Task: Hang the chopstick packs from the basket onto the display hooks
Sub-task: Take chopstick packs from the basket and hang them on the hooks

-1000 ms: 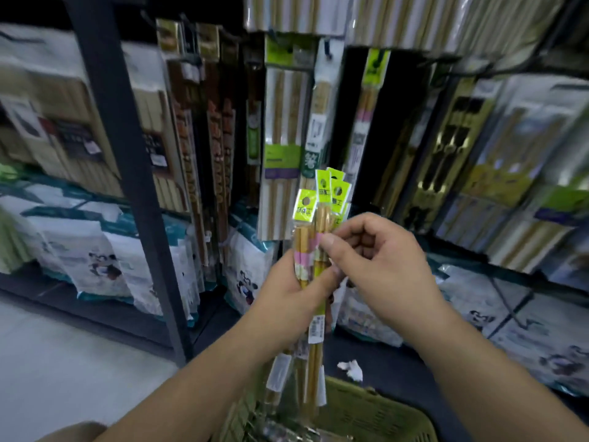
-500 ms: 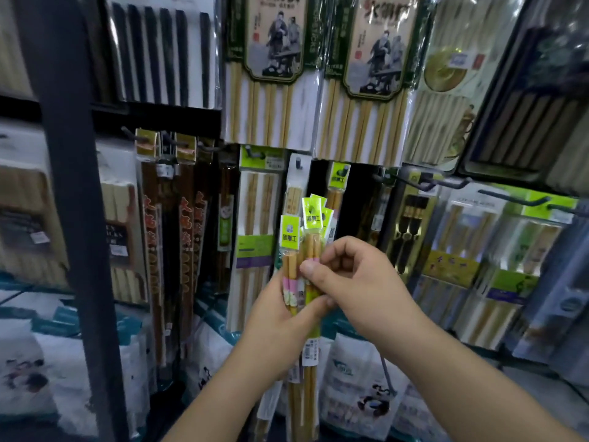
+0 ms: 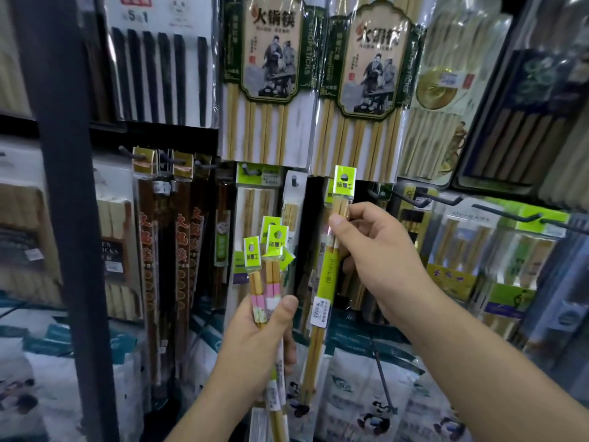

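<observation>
My left hand (image 3: 258,339) grips a bunch of narrow chopstick packs (image 3: 271,269) with lime-green header tags, held upright in front of the display. My right hand (image 3: 379,250) pinches a single chopstick pack (image 3: 326,282) near its top, lifted apart from the bunch and to its right. That pack's green tag, with its hang hole, is up in front of a dark gap in the display where a similar green-tagged pack hangs behind it. Bare black display hooks (image 3: 424,199) stick out further right. The basket is out of view.
A dark steel upright (image 3: 67,218) of the rack stands at the left. Large bamboo chopstick packs (image 3: 271,78) hang above, brown and black ones (image 3: 165,250) at the left, boxed sets (image 3: 497,250) at the right. White bagged goods (image 3: 366,400) fill the lower shelf.
The view has tilted up from the basket to the hooks. My right hand has pulled one pack out of the bunch and raised it up and right; my left hand keeps the others.
</observation>
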`<state>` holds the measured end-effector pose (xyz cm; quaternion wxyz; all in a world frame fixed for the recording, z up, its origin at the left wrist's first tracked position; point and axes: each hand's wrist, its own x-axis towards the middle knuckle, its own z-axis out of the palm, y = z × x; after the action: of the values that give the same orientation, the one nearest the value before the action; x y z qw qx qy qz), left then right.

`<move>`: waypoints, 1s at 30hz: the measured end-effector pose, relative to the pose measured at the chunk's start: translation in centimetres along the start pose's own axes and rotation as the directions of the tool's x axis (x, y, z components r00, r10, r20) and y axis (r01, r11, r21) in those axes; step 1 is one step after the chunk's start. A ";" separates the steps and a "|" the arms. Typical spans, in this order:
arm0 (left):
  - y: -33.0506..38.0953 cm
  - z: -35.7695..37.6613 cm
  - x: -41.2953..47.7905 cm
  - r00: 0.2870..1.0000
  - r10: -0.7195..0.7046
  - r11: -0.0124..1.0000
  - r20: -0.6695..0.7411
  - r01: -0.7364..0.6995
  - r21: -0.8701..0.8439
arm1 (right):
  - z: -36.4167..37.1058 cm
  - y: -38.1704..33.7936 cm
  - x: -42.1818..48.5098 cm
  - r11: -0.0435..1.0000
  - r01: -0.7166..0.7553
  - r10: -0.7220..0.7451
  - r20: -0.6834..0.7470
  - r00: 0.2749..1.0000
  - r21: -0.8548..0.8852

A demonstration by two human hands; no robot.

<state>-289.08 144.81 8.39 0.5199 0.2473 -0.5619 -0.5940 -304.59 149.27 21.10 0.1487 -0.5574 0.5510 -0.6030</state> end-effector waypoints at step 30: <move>0.4 0.3 -0.5 0.998 -0.052 0.996 0.021 0.054 -0.073 | 0.6 2.4 0.4 0.973 -0.166 0.140 -0.161 0.977 -0.161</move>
<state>-289.05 145.44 8.67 0.5073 0.2372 -0.5380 -0.6300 -305.24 147.76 19.20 0.1044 -0.4775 0.6526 -0.5790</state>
